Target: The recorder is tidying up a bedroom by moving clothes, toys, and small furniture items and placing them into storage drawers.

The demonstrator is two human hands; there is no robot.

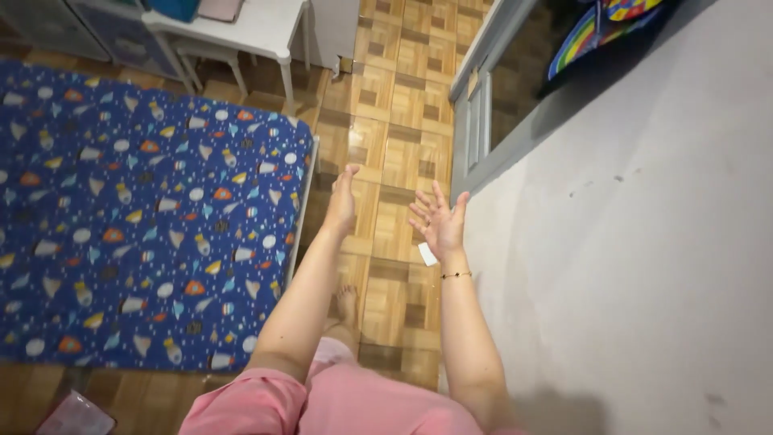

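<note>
While both arms reach forward from the lower centre of the frame over pink shorts (338, 399), neither hand holds anything. Nearest the camera, a bare foot (347, 304) rests on the wooden parquet floor (403, 137), between the two forearms. Further out, the right hand (440, 219) is spread with the palm turned up and fingers apart; its grip is open and empty, and a thin dark bracelet (456, 275) circles the wrist. A small white slip (427, 254), seemingly paper, shows just below and left of that hand, at the heel of the palm; whether it touches the hand or lies on the floor beneath cannot be determined. Its long axis runs diagonally, from upper left to lower right. The right hand is plainly the nearer to it. The left hand (341, 201) stands edge-on left of centre, fingers straight and together, likewise open and empty, apart from the slip. To the left of that arm lies a mattress (145, 209) in a blue cover printed with small rockets, its edge running alongside the forearm. At right a grey wall (644, 242) fills the frame. Farthest off, at the top, stands a white counter (250, 28) on slim legs, with a grey door frame (475, 121) to its right.
</note>
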